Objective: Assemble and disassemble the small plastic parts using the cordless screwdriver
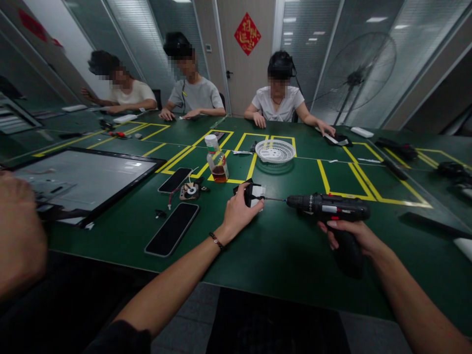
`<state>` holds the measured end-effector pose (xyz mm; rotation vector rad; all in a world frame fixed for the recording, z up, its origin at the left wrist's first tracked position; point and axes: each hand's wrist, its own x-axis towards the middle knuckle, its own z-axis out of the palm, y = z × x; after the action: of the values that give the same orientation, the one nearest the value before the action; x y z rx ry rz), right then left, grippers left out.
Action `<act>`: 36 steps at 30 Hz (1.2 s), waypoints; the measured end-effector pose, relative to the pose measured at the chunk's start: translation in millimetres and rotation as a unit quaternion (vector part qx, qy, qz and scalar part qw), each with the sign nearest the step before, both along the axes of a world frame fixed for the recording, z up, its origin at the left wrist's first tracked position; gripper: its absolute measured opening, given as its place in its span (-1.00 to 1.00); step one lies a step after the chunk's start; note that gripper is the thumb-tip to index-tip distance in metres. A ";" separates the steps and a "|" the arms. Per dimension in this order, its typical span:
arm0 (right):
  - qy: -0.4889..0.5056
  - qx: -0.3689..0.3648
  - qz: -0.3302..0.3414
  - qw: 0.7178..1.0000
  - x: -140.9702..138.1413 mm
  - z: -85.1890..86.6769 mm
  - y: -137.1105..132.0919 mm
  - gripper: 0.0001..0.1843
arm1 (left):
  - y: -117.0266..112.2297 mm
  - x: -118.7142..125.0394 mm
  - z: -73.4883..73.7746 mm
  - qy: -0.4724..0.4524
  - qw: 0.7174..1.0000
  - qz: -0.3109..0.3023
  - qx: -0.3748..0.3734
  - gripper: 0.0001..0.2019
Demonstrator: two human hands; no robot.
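My right hand point(346, 231) is wrapped round the grip of a black cordless drill point(328, 206), which points left above the table. Its long thin bit point(275, 199) reaches to a small black and white part point(255, 194) that my left hand point(239, 209) grips between thumb and fingers. The bit's tip meets the part near my thumb; whether it sits in a screw is too small to tell. Left of that hand lie a small motor-like unit with red wires point(190, 191) and a phone point(172, 230) with a dark screen.
A bottle with brown liquid point(218, 164) and a white plastic basket point(275, 151) stand beyond my hands. To the left lie a second phone point(175, 180) and a large panel point(96, 179). A neighbour's arm point(20, 236) is at far left; several people sit opposite.
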<state>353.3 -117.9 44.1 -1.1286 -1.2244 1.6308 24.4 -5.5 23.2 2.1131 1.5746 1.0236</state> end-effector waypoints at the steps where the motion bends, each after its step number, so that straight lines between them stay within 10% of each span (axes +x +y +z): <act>1: -0.001 -0.003 -0.001 1.000 0.4 -1.3 0.2 -0.74 | 0.1 -0.1 -0.1 -0.002 1.000 -0.001 -0.001 -0.33; 21: 0.008 -0.005 -0.018 1.000 -2.2 -1.0 -1.0 -0.74 | 4.4 -0.4 -2.1 -0.056 0.997 -0.002 -0.046 -0.36; 36: 0.040 0.014 -0.032 0.999 -8.7 2.8 -1.8 -0.69 | 10.9 4.2 -6.7 -0.273 0.950 -0.090 -0.124 -0.46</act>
<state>344.6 -119.7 46.9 -1.0650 -1.1452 1.5918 28.5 5.4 16.5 1.5854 1.1461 1.1483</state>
